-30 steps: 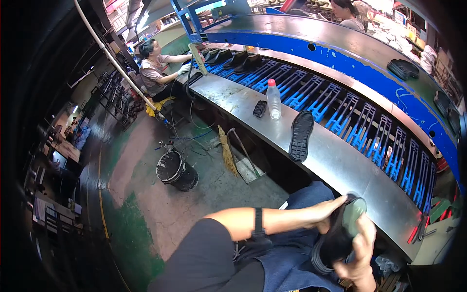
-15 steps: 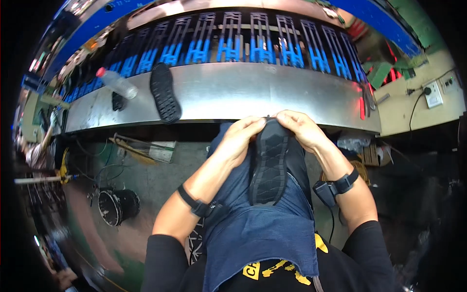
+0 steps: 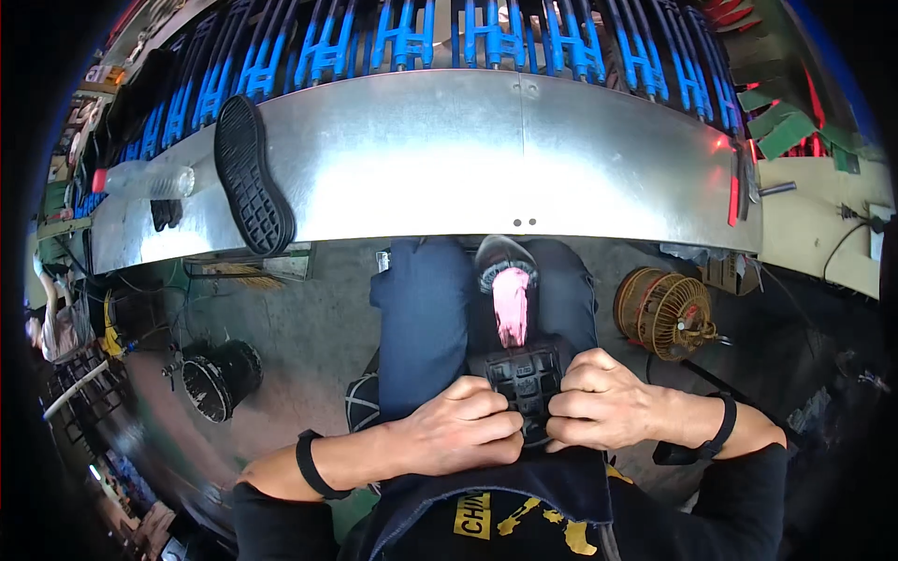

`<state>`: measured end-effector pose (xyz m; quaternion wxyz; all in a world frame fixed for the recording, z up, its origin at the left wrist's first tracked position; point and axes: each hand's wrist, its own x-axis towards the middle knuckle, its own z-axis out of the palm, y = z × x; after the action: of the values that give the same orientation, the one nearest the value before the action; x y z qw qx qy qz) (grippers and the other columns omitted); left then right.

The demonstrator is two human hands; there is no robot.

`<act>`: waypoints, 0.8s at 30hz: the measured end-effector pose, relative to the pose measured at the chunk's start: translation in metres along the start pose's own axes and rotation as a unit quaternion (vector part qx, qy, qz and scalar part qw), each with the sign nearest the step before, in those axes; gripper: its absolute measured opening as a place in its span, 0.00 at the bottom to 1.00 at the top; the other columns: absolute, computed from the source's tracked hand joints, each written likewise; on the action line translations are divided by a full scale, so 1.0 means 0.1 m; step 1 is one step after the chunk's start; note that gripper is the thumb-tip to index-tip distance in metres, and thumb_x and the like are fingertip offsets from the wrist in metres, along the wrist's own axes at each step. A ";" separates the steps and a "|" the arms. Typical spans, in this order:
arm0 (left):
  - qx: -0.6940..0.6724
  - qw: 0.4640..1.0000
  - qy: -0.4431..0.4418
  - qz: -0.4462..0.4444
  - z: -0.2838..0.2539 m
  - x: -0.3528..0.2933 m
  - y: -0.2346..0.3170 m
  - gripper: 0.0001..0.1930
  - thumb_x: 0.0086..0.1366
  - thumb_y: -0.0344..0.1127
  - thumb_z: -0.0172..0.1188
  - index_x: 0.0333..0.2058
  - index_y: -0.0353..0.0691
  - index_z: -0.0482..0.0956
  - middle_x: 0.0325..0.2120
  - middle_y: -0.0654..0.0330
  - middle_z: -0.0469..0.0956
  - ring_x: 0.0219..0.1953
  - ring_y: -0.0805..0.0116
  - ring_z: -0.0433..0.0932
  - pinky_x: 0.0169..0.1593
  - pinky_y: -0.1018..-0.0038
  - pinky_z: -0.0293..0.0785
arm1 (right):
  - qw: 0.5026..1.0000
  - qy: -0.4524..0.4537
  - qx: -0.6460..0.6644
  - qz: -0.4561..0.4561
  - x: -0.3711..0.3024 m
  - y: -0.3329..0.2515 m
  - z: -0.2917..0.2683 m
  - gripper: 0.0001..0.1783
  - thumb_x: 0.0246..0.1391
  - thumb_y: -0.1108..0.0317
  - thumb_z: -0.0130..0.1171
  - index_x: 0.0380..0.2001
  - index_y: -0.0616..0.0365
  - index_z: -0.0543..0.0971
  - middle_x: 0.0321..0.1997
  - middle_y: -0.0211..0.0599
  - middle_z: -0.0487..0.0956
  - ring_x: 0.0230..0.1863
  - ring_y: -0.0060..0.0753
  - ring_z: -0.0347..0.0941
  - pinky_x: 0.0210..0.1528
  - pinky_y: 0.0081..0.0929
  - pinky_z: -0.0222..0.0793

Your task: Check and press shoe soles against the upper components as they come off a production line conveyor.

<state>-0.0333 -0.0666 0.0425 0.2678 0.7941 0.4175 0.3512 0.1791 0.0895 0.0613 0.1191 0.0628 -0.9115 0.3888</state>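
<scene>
Workshop: a long metal bench was seen ahead, blue racks behind it.
Bench top: a black shoe lay sole-up beside a clear bottle.
Lap: a black shoe sole with a pink patch was rested on the thighs.
Left hand: fingers clenched on the sole's heel end.
Right hand: likewise gripping.
Handling: judged light, rubbery, flexible; best gripped at the treaded heel edges.

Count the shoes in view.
2. One shoe lies sole-up on the metal bench, left of middle; the other shoe is held on the lap by both hands. Others may be hidden.
</scene>
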 end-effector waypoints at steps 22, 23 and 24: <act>-0.044 0.944 0.116 -0.305 -0.45 0.44 -0.81 0.18 0.59 0.31 0.69 0.46 0.32 0.77 0.36 0.52 0.74 0.36 0.59 0.75 0.39 0.67 0.73 | 0.909 0.126 0.148 0.368 0.71 0.84 -0.17 0.28 0.46 0.63 0.77 0.40 0.59 0.68 0.38 0.40 0.68 0.30 0.31 0.67 0.31 0.29 0.67; -0.058 0.933 0.106 -0.338 -0.48 0.43 -0.80 0.18 0.59 0.32 0.68 0.46 0.31 0.77 0.39 0.50 0.75 0.42 0.52 0.76 0.45 0.64 0.75 | 0.899 0.118 0.147 0.396 0.70 0.84 -0.19 0.30 0.44 0.62 0.78 0.41 0.59 0.68 0.39 0.39 0.67 0.32 0.31 0.67 0.35 0.29 0.68; -0.109 0.930 0.137 -0.322 -0.46 0.46 -0.84 0.17 0.59 0.32 0.67 0.46 0.31 0.78 0.42 0.49 0.76 0.45 0.51 0.77 0.46 0.65 0.75 | 0.895 0.120 0.162 0.398 0.70 0.84 -0.16 0.29 0.45 0.62 0.78 0.41 0.58 0.69 0.39 0.38 0.67 0.34 0.31 0.66 0.37 0.28 0.68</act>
<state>-0.0903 0.0210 0.0252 0.3918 0.5272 0.6424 0.3948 0.0971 0.1575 0.0324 0.0511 -0.3334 -0.7635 0.5507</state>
